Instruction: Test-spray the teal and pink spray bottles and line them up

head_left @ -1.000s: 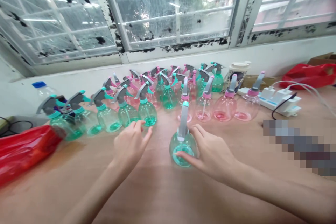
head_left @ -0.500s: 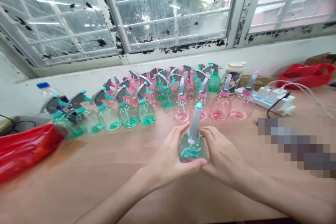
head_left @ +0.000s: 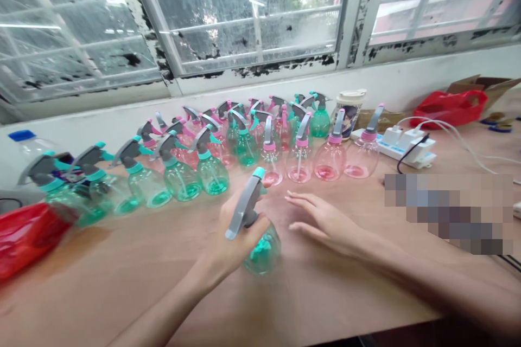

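While the left grip (head_left: pixel 238 236) clasps a green spray bottle (head_left: pixel 264 252) near its neck, right grip (head_left: pixel 328 222) spread, just beside it

Nearest spray bottle (head_left: pixel 266 252): translucent green, grey head (head_left: pixel 245 203), turquoise nozzle (head_left: pixel 259 172); left front bottles (head_left: pixel 214 173) green, turquoise collars (head_left: pixel 204 155); right front bottles (head_left: pixel 330 164) pink, pink collars (head_left: pixel 335 140); cup (head_left: pixel 348 116) white-lidded, dark picture print; bag at left (head_left: pixel 32 236) red; tabletop (head_left: pixel 321 293) light brown.
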A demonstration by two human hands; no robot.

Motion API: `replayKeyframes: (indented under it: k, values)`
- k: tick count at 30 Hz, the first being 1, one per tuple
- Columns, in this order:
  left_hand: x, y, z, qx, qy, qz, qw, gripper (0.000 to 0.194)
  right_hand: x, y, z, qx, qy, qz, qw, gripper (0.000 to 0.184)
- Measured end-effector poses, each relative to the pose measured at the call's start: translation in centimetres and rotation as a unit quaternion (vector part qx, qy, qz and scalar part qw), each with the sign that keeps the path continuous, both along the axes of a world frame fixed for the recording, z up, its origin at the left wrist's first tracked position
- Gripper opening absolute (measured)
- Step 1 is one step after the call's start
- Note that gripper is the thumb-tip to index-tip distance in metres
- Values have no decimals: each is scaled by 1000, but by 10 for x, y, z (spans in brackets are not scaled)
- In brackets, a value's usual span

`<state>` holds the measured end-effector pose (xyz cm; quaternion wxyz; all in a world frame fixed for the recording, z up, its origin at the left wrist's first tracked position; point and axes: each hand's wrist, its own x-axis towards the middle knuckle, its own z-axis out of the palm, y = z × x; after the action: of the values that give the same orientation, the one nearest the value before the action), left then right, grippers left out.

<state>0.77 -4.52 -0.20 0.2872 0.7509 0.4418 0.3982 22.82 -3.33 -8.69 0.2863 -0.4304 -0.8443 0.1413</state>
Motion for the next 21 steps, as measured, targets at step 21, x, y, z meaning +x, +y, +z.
replayKeyframes:
  k: [21]
  values:
    - [7, 36, 12, 23, -1, -72, 997, 55, 6, 34, -24, 8, -49, 4, 999, 53]
